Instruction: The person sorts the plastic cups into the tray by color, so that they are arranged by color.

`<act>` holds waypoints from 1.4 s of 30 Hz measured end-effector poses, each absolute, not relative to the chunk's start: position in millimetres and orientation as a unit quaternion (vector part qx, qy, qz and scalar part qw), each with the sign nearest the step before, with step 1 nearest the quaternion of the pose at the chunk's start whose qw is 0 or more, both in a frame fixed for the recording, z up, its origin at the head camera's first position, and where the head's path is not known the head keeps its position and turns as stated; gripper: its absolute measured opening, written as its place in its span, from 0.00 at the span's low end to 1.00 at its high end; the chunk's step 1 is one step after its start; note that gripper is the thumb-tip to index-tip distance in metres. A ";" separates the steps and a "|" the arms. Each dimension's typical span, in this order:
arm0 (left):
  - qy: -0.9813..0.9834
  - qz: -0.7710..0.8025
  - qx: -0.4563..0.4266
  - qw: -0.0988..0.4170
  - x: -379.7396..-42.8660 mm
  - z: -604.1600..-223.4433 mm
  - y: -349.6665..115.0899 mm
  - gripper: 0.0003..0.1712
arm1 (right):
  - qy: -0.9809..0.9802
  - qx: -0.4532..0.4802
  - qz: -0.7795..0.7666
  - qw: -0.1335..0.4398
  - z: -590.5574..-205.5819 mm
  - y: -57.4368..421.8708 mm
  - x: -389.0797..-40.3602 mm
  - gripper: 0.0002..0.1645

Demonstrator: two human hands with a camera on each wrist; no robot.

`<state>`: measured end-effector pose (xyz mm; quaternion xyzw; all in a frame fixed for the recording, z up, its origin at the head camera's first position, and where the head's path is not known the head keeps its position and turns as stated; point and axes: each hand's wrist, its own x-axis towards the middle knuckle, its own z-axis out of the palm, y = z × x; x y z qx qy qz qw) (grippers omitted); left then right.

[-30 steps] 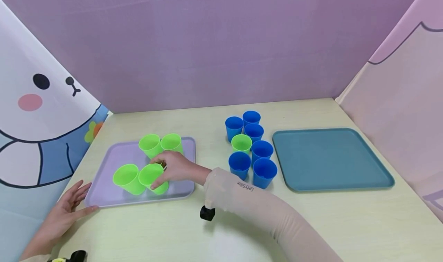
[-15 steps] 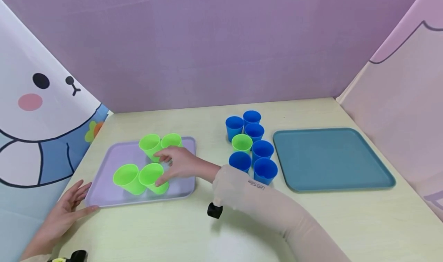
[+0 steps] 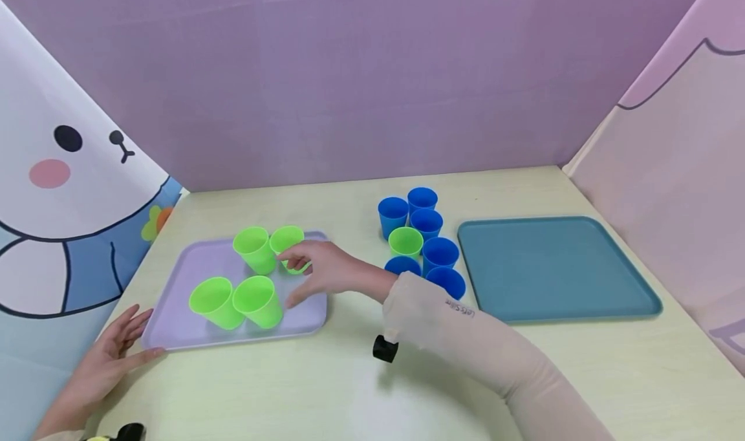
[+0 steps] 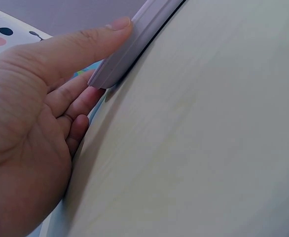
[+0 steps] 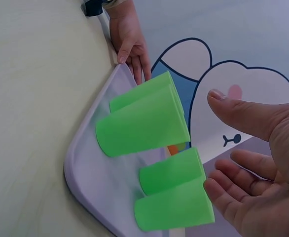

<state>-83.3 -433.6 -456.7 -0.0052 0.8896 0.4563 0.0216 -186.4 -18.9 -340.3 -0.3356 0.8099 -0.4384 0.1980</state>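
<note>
My right hand (image 3: 326,273) hangs spread and holding nothing over the right part of the lilac tray (image 3: 198,260), fingers loose, beside the four green cups (image 3: 259,301) that stand on it. My left hand (image 3: 110,350) lies flat at the tray's near left corner, thumb straight along the rim. I judge one placing as finished, with the sorting part done: a lone green cup (image 3: 405,240) stands off the tray to its right, hemmed in by blue cups (image 3: 440,253). Fetching it would call for a grip from above, since there is little room around it. My sleeve (image 3: 442,331) covers part of the two blue cups nearest me, and my fingers hide part of the tray's far right cup. The left wrist view shows only rim and table (image 4: 208,123)
</note>
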 end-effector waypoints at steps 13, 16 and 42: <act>0.887 0.460 0.003 0.021 -82.6 -456.3 -434.6 0.56 | 0.829 -0.307 -0.423 0.201 -322.2 24.0 -186.7 0.43; 0.886 0.464 0.004 0.023 -82.2 -456.8 -435.5 0.56 | 0.838 -0.289 -0.418 0.198 -319.4 33.8 -187.4 0.43; 0.888 0.459 -0.002 0.022 -82.7 -458.3 -436.7 0.57 | 0.860 -0.243 -0.418 0.161 -316.1 135.6 -210.1 0.42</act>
